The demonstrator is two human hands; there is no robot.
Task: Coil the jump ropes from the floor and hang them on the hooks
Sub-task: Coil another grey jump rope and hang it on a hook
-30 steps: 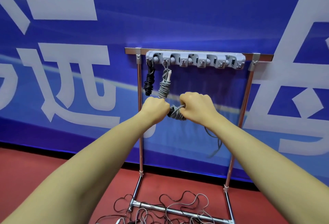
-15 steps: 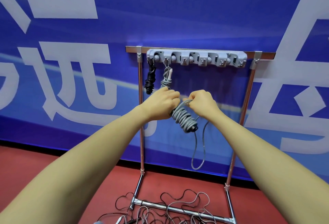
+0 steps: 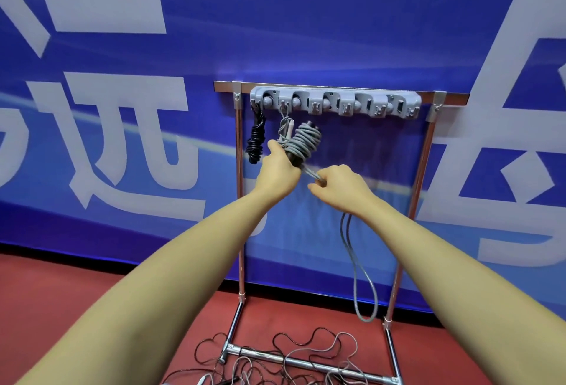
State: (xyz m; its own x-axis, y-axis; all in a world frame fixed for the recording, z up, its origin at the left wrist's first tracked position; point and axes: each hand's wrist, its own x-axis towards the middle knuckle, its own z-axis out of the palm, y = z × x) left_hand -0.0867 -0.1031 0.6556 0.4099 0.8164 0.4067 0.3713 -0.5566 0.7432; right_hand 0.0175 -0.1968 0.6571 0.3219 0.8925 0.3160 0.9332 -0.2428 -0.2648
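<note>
Up at the rack: third rope going round, two bundles already on the hook strip (image 3: pixel 335 102).
Left hand (image 3: pixel 277 170): fingers curled round the handle end of the grey coil (image 3: pixel 303 141), held just below the hooks.
Right hand (image 3: pixel 338 184): pinching the loose cord close to the coil, a doubled tail (image 3: pixel 358 277) dangling from it toward the floor.
Hung so far: black rope (image 3: pixel 256 139) first, grey one (image 3: pixel 284 127) beside it.
Floor (image 3: pixel 92 293): more ropes (image 3: pixel 291 360) tangled over the base bar.
Tip: keep tension, lay turns side by side, leave a short loop for hooking.
</note>
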